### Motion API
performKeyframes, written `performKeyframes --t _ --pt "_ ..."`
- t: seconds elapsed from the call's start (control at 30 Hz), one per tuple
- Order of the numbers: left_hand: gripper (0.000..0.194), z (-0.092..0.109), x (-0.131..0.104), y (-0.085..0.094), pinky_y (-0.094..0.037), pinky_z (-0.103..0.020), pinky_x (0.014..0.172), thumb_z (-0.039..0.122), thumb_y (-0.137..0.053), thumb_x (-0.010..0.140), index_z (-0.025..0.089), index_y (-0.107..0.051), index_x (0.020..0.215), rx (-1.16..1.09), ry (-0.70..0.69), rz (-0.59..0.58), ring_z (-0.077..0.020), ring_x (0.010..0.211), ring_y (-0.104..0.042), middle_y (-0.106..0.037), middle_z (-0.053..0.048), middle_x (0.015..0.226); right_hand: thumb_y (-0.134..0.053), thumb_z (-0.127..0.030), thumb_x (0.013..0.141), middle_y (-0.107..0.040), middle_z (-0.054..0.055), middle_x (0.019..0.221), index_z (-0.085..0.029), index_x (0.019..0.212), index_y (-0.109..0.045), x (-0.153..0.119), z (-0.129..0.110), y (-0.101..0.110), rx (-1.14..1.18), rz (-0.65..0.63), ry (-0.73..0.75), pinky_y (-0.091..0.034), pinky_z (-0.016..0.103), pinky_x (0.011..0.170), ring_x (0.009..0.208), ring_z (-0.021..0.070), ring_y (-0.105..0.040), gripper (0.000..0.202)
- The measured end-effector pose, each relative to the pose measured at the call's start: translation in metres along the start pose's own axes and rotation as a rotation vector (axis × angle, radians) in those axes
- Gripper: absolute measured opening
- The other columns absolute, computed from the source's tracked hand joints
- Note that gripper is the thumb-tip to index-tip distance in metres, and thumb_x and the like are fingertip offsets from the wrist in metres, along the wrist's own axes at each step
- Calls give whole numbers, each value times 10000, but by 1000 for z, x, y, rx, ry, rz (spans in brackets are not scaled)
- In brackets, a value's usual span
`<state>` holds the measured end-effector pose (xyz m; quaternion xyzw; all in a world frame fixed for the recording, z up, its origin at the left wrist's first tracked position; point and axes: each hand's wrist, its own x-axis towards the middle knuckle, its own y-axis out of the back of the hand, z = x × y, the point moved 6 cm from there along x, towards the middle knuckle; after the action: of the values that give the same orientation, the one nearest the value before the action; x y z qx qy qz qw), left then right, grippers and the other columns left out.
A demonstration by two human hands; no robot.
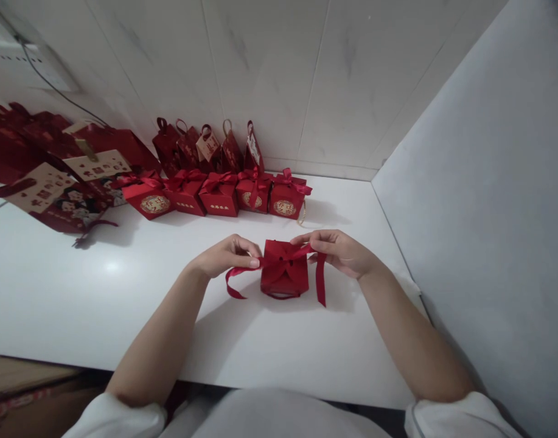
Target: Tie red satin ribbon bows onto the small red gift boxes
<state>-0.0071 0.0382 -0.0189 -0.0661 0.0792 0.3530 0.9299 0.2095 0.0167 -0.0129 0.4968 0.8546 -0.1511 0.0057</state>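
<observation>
A small red box [284, 277] sits on the white table in front of me, its top flaps folded inward around small dark holes. Red ribbon [321, 280] runs across the top and out at both sides. At the box's left side my left hand [230, 255] pinches one stretch of ribbon between thumb and fingers, and a curled tail hangs below. My right hand [336, 248] holds the other stretch at the box's upper right corner, with a loose end dangling beside the box.
Behind stands a row of red boxes with ribbon bows [219, 198], backed by taller looped boxes [209, 149]. Larger red gift bags [62, 201] fill the left. A tiled wall [269, 79] rises at the back, a pale panel [484, 182] at the right. The table's front edge [224, 385] is near my body.
</observation>
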Motion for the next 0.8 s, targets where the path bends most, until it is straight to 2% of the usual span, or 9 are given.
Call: performKeyframes --t 0.1,0.17,0.23,0.33,0.43,0.57,0.67,0.8 --pt "234 -3 5 0 -393 -207 437 331 -803 720 130 -703 654 -140 -85 55 -37 459 -492 -723 -132 1053 -732 -390 824 -706 92 1155 -189 958 -760 3 5 -6 30 -33 -21 -519 270 734 899 153 -653 243" --pt "288 -10 8 -2 -398 -200 415 375 -813 703 125 -681 653 -233 -84 55 -44 419 -501 -743 -132 961 -748 -380 812 -742 90 1020 -175 1003 -761 4 9 -9 56 -41 -47 -523 270 736 868 152 -665 280" --pt "322 -16 11 -1 -403 -188 406 407 -828 678 127 -670 668 -282 -78 72 -60 383 -505 -721 -76 698 -768 -378 793 -755 83 919 -162 976 -763 5 11 -11 93 -30 -61 -534 281 740 848 161 -683 284" --pt "316 -20 13 1 -377 -171 376 409 -823 688 128 -678 695 -256 -75 106 -63 341 -479 -632 -13 512 -763 -394 796 -755 87 914 -160 948 -746 6 13 -14 148 -3 -57 -549 274 710 862 178 -709 280" --pt "296 -15 12 0 -368 -166 366 401 -808 714 125 -704 744 -189 -77 143 -46 343 -463 -673 -24 583 -721 -429 831 -744 71 932 -185 935 -697 7 15 -15 178 40 -48 -537 234 598 789 166 -720 266" --pt "259 -5 10 -4 -445 -180 455 369 -781 756 119 -718 774 -62 -61 159 -67 461 -544 -685 -32 639 -660 -458 875 -668 -10 646 -206 871 -624 9 17 -19 115 25 -28 -439 195 460 527 102 -608 255" --pt "249 0 9 -4 -501 -201 557 364 -770 768 120 -720 777 33 -47 178 -101 603 -619 -709 -52 727 -636 -461 891 -555 -53 532 -201 820 -610 11 14 -24 7 -32 18 -409 216 474 462 85 -493 271" --pt "297 3 10 -3 -385 -173 414 409 -759 768 115 -719 784 112 -60 251 -61 467 -505 -646 -22 612 -662 -444 875 -610 -21 630 -187 823 -667 11 9 -21 -105 24 110 -457 253 611 591 99 -544 262"
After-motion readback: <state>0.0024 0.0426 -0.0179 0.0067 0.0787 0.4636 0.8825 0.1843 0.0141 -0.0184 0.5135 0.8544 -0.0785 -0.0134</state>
